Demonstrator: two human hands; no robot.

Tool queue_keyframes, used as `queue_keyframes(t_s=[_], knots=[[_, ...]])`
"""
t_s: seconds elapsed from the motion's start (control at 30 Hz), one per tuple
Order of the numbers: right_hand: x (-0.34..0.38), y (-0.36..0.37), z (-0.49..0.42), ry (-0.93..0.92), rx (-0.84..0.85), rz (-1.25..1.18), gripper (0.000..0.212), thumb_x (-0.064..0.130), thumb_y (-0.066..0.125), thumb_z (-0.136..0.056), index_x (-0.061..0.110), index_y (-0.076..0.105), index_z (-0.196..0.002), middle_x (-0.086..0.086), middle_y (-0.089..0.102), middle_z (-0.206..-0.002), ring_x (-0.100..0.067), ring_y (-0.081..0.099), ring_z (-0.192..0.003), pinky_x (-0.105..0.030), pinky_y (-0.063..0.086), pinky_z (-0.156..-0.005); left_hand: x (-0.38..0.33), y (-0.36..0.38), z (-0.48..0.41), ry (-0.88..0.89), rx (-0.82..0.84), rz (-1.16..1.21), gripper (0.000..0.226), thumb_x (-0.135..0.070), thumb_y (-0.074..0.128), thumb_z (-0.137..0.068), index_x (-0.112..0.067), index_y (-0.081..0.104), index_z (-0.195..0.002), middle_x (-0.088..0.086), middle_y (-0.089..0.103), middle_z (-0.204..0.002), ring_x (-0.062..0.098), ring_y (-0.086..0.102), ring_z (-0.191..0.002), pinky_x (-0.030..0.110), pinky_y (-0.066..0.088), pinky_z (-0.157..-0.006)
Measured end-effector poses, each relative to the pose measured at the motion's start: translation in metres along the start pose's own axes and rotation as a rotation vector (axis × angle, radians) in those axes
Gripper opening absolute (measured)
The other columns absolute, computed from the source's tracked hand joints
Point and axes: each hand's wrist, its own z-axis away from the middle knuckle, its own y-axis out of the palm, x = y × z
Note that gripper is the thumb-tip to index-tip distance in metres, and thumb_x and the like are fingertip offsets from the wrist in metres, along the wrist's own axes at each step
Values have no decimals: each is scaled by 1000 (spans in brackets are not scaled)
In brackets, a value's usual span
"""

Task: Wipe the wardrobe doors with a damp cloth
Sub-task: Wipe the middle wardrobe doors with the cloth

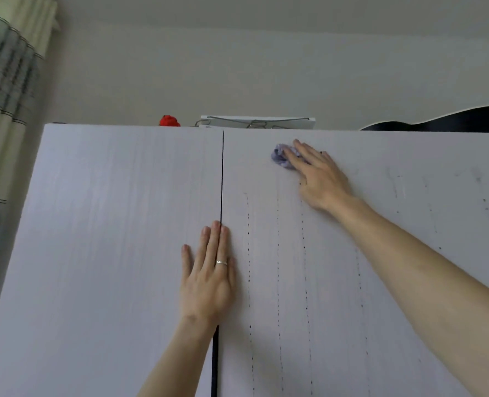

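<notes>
Matt, faintly grained white wardrobe doors [123, 224]; crumpled soft lilac cloth [280, 159]; shiny metal ring [221, 263].

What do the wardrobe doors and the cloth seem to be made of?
The doors: probably laminated board, matt, pale, faint vertical grain; drips bead in trails. The cloth: soft lilac fabric, crumpled under the right hand; weave too small to tell.
</notes>
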Motion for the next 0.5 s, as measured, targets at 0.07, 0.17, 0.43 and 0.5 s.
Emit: queue_keyframes(t_s=[0.07,0.17,0.43,0.5], knots=[[-38,-20,2,177,0,31,75,1,37,-93,29,13,-159,3,4,-167,-15,4,-153,-40,5,-122,0,0,2,-9,13,-5,57,-29,25,-105,-15,19,-160,-2,17,-167,10,-5,-154,45,5,-121],[-70,-32,12,448,-37,-15,73,5,37,-95,27,9,-159,1,2,-167,-16,2,-153,-47,4,-123,0,0,4,-26,17,-17,57,-29,25,-105,-17,20,-160,-3,18,-167,10,-2,-154,44,7,-121],[39,21,26,-49,-117,-179,70,4,35,-82,25,44,-149,-2,33,-160,-21,24,-150,-40,8,-119,-6,-7,0,-92,79,4,58,-34,16,-104,-24,12,-161,-13,4,-167,1,-13,-152,42,6,-124],[53,23,33,-216,15,-121,74,1,40,-90,31,26,-156,7,13,-166,-11,5,-153,-36,-4,-122,-11,-10,0,-111,104,13,59,-36,13,-104,-25,8,-161,-14,2,-167,-1,-17,-150,46,9,-123]])
